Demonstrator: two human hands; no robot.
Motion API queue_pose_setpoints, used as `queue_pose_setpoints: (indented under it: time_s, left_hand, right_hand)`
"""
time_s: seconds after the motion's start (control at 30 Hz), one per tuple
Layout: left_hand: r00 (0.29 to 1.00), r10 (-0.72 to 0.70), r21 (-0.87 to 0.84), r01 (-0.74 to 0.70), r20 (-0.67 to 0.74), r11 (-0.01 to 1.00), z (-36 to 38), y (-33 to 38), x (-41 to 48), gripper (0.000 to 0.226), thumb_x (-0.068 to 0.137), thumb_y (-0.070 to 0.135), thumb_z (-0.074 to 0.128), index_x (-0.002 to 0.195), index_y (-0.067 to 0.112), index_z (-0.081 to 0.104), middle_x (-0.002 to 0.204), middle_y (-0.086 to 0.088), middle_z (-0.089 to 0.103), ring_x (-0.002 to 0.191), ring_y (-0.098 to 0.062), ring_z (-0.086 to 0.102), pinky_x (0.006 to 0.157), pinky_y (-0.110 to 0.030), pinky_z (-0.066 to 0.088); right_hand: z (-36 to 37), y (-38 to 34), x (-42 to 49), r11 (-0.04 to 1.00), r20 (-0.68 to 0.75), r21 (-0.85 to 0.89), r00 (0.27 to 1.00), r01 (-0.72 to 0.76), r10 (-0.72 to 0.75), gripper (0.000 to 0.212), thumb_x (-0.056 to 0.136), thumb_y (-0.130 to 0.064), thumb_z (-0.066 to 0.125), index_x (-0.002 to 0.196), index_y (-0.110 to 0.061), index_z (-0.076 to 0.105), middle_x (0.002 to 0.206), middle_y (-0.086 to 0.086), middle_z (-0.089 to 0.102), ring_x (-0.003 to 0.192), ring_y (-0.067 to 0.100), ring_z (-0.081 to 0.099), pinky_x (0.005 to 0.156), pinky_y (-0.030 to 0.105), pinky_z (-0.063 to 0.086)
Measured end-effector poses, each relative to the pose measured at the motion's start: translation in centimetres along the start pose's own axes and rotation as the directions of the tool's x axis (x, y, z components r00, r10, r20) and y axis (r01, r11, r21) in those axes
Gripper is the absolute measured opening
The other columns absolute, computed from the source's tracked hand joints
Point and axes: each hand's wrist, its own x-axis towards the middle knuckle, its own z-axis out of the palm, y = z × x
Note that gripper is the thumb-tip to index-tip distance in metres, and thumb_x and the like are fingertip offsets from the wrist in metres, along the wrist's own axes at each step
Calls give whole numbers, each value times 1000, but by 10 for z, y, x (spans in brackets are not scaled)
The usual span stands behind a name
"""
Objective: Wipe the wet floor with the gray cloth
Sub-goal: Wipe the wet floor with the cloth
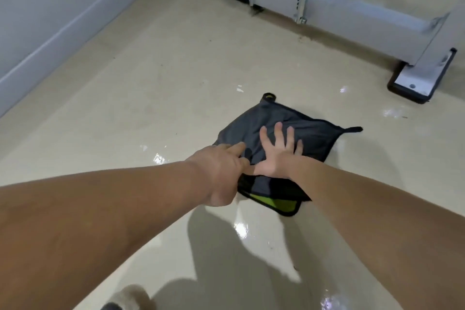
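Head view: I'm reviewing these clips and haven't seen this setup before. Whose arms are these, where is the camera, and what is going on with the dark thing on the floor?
There is no machine here. A person wears a wide-angle camera on their head, so you look down along their two bare arms.

The dark thing is a gray cloth, folded, with a black border and a green patch showing at its near edge. It lies on a shiny beige floor; the bright glints around it suggest water.

The right hand lies flat on the cloth with fingers spread, pressing rather than taking a grip. The left hand rests at the cloth's near left edge, fingers curled; whether it pinches the fabric is unclear.

Behind stands a white metal frame on black feet.
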Motion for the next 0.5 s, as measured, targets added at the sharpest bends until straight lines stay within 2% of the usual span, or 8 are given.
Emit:
queue_pose_setpoints:
  time_s: [0.07,0.13,0.17,0.2,0.27,0.33,0.43,0.5]
  left_hand:
    - [998,51,107,-49,-19,993,0,-6,16,66,101,26,52,162,25,28,171,-9,17,151,-31,29,122,-42,33]
    - [991,116,133,-106,-69,985,1,-4,39,68,104,37,49,165,30,19,175,-12,3,157,-38,17,127,-46,22]
    - [986,142,111,-132,-83,985,3,3,53,71,106,44,46,167,36,11,176,-11,-5,159,-41,7,129,-51,15]
    - [984,153,82,-146,-87,986,7,10,66,74,106,52,44,166,42,3,176,-10,-14,160,-43,-4,129,-57,8]
    - [979,186,54,-182,-79,982,15,21,95,78,102,67,39,162,52,-9,173,-7,-25,158,-46,-18,124,-70,-3]
    - [974,216,53,-212,-71,976,28,21,121,80,99,76,35,159,57,-14,171,-5,-32,155,-47,-27,118,-78,-7]
    - [953,277,58,-272,-122,961,41,9,152,85,91,87,34,154,64,-17,165,-1,-44,148,-41,-44,109,-83,-20]
    - [921,333,66,-326,-204,943,42,-4,170,88,84,94,31,154,65,-14,166,0,-43,146,-38,-47,105,-81,-26]
  right_hand:
    - [-20,11,-12,937,-29,336,996,90,-86,94,88,-66,60,162,-39,11,172,0,-11,157,27,-15,124,47,1]
    - [-33,28,-24,736,-216,664,976,135,16,62,99,-40,58,156,-33,36,162,1,37,148,18,33,113,30,29]
    - [-38,37,-32,717,-333,681,935,147,124,51,100,-34,53,151,-31,45,147,-1,54,132,15,51,104,28,38]
    - [-40,46,-40,767,-431,627,881,136,197,45,100,-30,49,146,-30,51,134,-4,62,120,13,59,99,29,44]
    - [-41,63,-50,852,-526,519,812,71,253,43,99,-21,47,140,-26,57,123,-5,67,115,16,63,100,33,49]
    - [-39,72,-57,870,-515,494,806,1,292,43,98,-13,46,138,-20,59,127,2,66,119,22,62,104,37,47]
    - [-37,69,-59,855,-485,511,795,-82,366,46,96,-10,47,140,-18,57,139,6,61,128,24,57,109,36,44]
    - [-37,60,-51,849,-482,517,782,-111,396,48,94,-10,48,140,-18,57,140,6,61,128,26,58,107,38,45]
